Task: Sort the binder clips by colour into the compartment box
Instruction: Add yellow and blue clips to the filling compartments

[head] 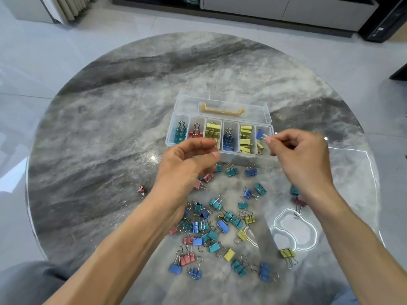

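A clear compartment box [220, 116] with its lid open stands mid-table. Left to right its compartments hold teal, red, yellow, blue and yellow clips, and the rightmost holds some yellow ones. My right hand [301, 155] pinches a blue binder clip [260, 134] by its wire handles above that rightmost compartment. My left hand [189, 159] hovers with curled fingers just in front of the box; nothing shows in it. A loose heap of binder clips [217, 225] in blue, teal, red and yellow lies on the table between my forearms.
The round grey marble table [99, 133] carries everything. A lone red clip [141, 189] lies left of the heap and a yellow one [288, 253] to the right. A yellow handle [221, 110] sits in the lid. Tiled floor and cabinets lie beyond.
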A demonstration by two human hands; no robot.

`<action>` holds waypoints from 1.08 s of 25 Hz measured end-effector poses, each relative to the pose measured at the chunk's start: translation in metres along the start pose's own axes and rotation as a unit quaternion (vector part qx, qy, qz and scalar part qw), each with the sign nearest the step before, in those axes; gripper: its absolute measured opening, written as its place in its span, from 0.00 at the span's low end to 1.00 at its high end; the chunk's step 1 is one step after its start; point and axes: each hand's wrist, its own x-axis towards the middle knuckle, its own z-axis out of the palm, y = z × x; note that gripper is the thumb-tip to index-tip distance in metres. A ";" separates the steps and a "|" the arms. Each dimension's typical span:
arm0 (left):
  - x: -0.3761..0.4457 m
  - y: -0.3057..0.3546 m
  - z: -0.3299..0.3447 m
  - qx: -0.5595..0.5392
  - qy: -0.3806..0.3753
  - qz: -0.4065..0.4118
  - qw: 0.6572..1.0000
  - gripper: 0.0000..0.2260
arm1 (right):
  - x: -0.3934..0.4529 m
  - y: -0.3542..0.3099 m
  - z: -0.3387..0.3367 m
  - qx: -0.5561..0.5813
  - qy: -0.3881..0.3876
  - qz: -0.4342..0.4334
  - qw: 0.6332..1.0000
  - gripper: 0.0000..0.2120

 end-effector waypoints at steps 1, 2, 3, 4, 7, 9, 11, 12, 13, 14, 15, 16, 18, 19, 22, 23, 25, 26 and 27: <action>0.001 0.002 -0.002 -0.006 0.014 -0.010 1.000 0.08 | 0.008 0.007 -0.002 -0.069 0.023 0.005 0.997 0.06; 0.003 0.004 -0.003 -0.003 0.026 -0.015 1.000 0.07 | 0.014 0.012 0.001 -0.122 0.028 0.005 0.992 0.07; 0.003 0.004 -0.004 0.008 0.034 -0.017 0.999 0.06 | 0.017 0.016 0.007 -0.159 0.021 0.005 0.987 0.08; 0.002 0.003 -0.003 0.017 0.037 -0.019 0.999 0.06 | 0.019 0.018 0.012 -0.186 0.012 0.004 0.983 0.09; 0.002 0.001 -0.003 0.029 0.038 -0.023 0.999 0.06 | 0.020 0.021 0.016 -0.221 0.012 -0.013 0.975 0.09; 0.003 0.002 -0.003 0.026 0.041 -0.018 0.999 0.05 | 0.022 0.021 0.009 -0.200 0.028 -0.018 0.979 0.10; 0.003 0.003 -0.003 0.025 0.044 -0.014 0.999 0.05 | 0.022 0.017 -0.001 -0.155 0.054 -0.018 0.986 0.10; 0.004 0.003 -0.004 0.027 0.045 -0.011 0.999 0.06 | 0.020 0.014 -0.006 -0.130 0.065 -0.021 0.989 0.09; 0.004 0.003 -0.004 0.029 0.047 -0.007 0.998 0.06 | 0.018 0.010 -0.010 -0.108 0.069 -0.023 0.992 0.09; 0.004 0.003 -0.005 0.030 0.049 -0.004 0.998 0.07 | 0.016 0.008 -0.012 -0.089 0.064 -0.021 0.994 0.08; 0.005 0.003 -0.006 0.029 0.053 -0.002 0.998 0.07 | 0.015 0.007 -0.013 -0.073 0.054 -0.016 0.996 0.07; 0.005 0.003 -0.007 0.026 0.056 -0.001 0.998 0.08 | 0.014 0.009 -0.013 -0.070 0.041 -0.009 0.997 0.07; 0.005 0.005 -0.007 0.019 0.060 -0.001 0.998 0.08 | 0.012 0.011 -0.011 -0.132 0.013 -0.006 0.991 0.09; 0.004 0.007 -0.007 0.016 0.062 -0.001 0.998 0.08 | 0.011 0.010 -0.012 -0.168 0.006 -0.010 0.986 0.11; 0.004 0.012 -0.008 0.015 0.057 0.002 0.998 0.07 | 0.008 -0.004 -0.023 -0.152 -0.007 -0.038 0.988 0.11; 0.003 0.013 -0.008 0.018 0.056 0.001 0.998 0.07 | 0.004 -0.009 -0.027 -0.141 -0.045 -0.047 0.988 0.09; 0.002 0.011 -0.007 0.027 0.051 0.001 0.998 0.07 | -0.015 -0.013 -0.028 -0.171 -0.193 -0.049 0.965 0.07; 0.001 0.010 -0.006 0.029 0.048 0.003 0.998 0.07 | -0.027 -0.010 -0.024 -0.210 -0.274 -0.037 0.938 0.07; 0.001 0.009 -0.006 0.032 0.047 0.005 0.998 0.07 | -0.041 -0.006 -0.018 -0.258 -0.338 -0.022 0.905 0.08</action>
